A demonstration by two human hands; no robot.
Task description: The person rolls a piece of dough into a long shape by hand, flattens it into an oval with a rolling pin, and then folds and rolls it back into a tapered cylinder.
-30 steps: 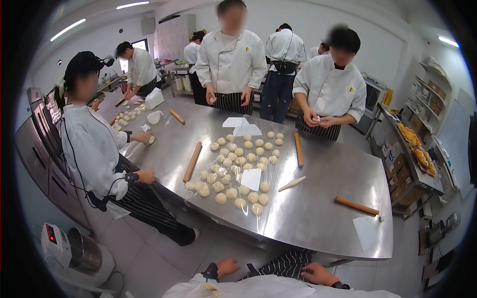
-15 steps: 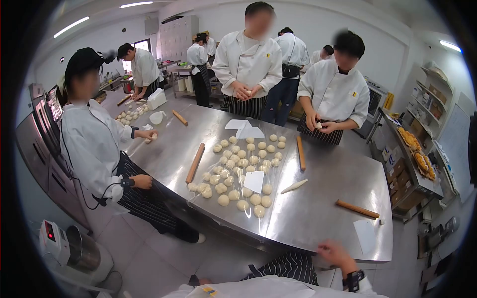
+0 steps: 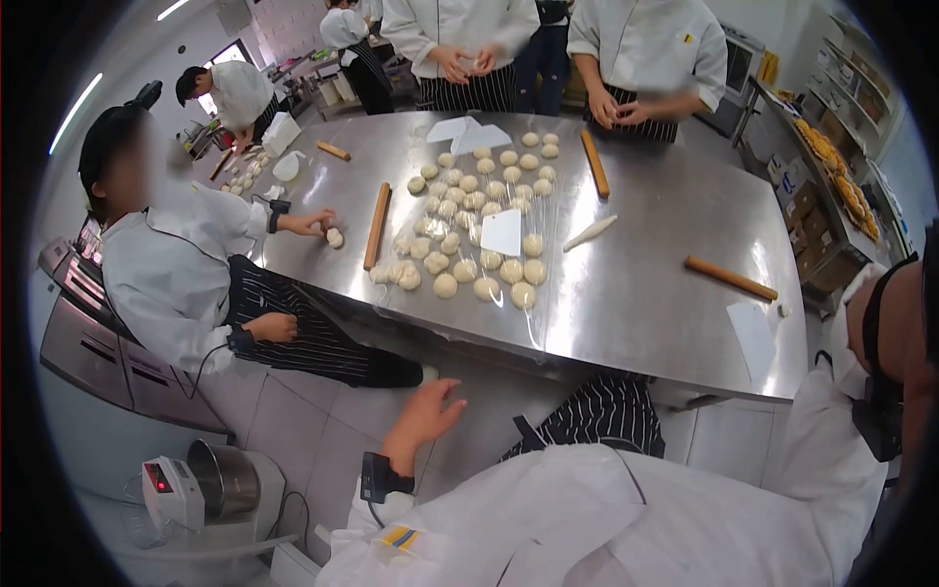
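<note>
My left hand (image 3: pixel 427 416) hangs in the air in front of the near table edge, fingers loosely bent and apart, with nothing in it. At the far right, my right hand (image 3: pixel 880 318) is raised close to the camera; its fingers are cut off or hidden. On the steel table (image 3: pixel 655 284) many pale dough balls (image 3: pixel 446 285) lie under clear film. A white dough scraper (image 3: pixel 502 233) rests on them. A tapered dough piece (image 3: pixel 591 233) lies to their right. Rolling pins, one by the left side (image 3: pixel 378 227) and one at the right (image 3: pixel 731 279), lie on the steel.
A co-worker (image 3: pixel 161 264) on the left has a hand by a dough piece (image 3: pixel 335 238). Two more people stand across the table. A mixer (image 3: pixel 220 484) stands on the lower left. Another scraper (image 3: pixel 751 338) lies near the right corner. Baked goods (image 3: pixel 836 176) line a side bench.
My view has tipped downward. My right hand has gone from the near table edge up beside the camera. My left hand has come into view. The left co-worker's hand has shifted along the table.
</note>
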